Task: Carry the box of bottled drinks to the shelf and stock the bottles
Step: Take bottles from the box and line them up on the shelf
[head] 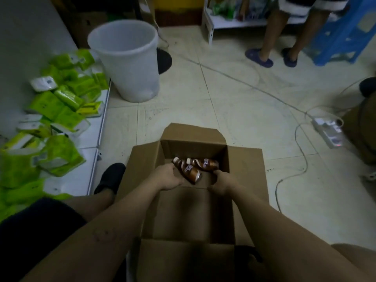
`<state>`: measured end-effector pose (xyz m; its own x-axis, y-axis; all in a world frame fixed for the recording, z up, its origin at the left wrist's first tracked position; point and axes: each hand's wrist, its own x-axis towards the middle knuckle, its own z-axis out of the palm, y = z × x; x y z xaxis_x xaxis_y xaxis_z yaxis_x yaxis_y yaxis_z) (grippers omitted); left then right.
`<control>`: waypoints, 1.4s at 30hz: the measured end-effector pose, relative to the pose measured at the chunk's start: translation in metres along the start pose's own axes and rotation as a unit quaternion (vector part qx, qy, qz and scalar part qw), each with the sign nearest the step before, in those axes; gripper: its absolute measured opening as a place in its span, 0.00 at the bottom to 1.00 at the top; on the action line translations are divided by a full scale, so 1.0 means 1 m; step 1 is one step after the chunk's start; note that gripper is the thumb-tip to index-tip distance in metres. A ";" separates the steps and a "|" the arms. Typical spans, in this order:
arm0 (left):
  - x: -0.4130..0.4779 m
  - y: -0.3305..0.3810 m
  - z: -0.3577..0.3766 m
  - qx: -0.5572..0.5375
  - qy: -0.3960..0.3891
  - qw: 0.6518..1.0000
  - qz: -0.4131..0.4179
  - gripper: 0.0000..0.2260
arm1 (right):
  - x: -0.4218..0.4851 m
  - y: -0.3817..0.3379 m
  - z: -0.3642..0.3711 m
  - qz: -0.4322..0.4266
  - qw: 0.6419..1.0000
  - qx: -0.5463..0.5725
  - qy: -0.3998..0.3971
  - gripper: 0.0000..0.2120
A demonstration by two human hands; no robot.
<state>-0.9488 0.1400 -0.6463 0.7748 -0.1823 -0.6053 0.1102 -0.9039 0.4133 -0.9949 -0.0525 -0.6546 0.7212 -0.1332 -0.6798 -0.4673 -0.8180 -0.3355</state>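
2 brown bottles [192, 167] lie on their sides in the far end of the open cardboard box [142, 159] on the floor, long axes diagonal, caps pointing far-left. L hand [166, 177] touches the nearer bottle's body, R hand [222, 181] sits just right of the bottles' bases; L is closer. Fingers dip behind the bottles and into shadow, so can't tell if either grip is closed or spread; image dim and blurry, shelf w/ green packs [61, 102] lies left.

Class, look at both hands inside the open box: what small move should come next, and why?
Probably close each hand on a bottle. The left hand touches the nearer bottle, the right hand is beside the farther bottle, and both lie loose in the cardboard box.
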 end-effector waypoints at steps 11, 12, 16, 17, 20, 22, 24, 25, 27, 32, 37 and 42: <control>0.123 -0.028 0.083 -0.214 -0.106 0.955 -0.176 0.29 | 0.120 0.014 0.031 0.053 0.997 -0.040 -0.041 0.24; 0.133 -0.024 0.088 -0.255 -0.110 0.942 -0.190 0.26 | 0.132 0.017 0.032 0.062 0.996 -0.043 -0.040 0.25; 0.175 -0.017 0.102 -0.442 -0.146 0.849 -0.249 0.30 | 0.174 0.022 0.035 0.037 0.997 -0.067 -0.003 0.35; 0.185 -0.017 0.105 -0.458 -0.141 0.839 -0.257 0.31 | 0.184 0.023 0.037 0.023 0.997 -0.077 0.014 0.36; 0.204 -0.022 0.116 -0.479 -0.116 0.823 -0.281 0.32 | 0.206 0.022 0.046 0.003 0.993 -0.110 0.045 0.37; 0.209 -0.025 0.123 -0.522 -0.117 0.794 -0.288 0.32 | 0.216 0.020 0.052 0.002 0.990 -0.127 0.056 0.38; 0.211 -0.030 0.129 -0.572 -0.111 0.762 -0.282 0.29 | 0.220 0.021 0.059 0.016 0.987 -0.149 0.065 0.37; 0.211 -0.032 0.131 -0.583 -0.103 0.758 -0.275 0.28 | 0.220 0.021 0.061 0.029 0.987 -0.148 0.060 0.36; 0.207 -0.037 0.135 -0.579 -0.073 0.767 -0.268 0.28 | 0.216 0.022 0.067 0.047 0.987 -0.143 0.055 0.30; 0.203 -0.048 0.142 -0.567 -0.003 0.778 -0.271 0.33 | 0.213 0.027 0.075 0.038 0.992 -0.086 0.087 0.31; 0.197 -0.044 0.152 -0.509 0.033 0.815 -0.276 0.38 | 0.212 0.042 0.091 0.102 0.993 0.049 -0.032 0.34; 0.195 -0.057 0.153 -0.432 0.020 0.870 -0.236 0.37 | 0.208 0.048 0.123 0.084 0.992 0.096 -0.008 0.23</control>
<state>-0.8995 0.0967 -0.8922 0.5358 0.1589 -0.8293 0.8353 -0.2434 0.4930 -0.9300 -0.0511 -0.8922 0.6175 -0.2486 -0.7463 -0.6701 -0.6631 -0.3336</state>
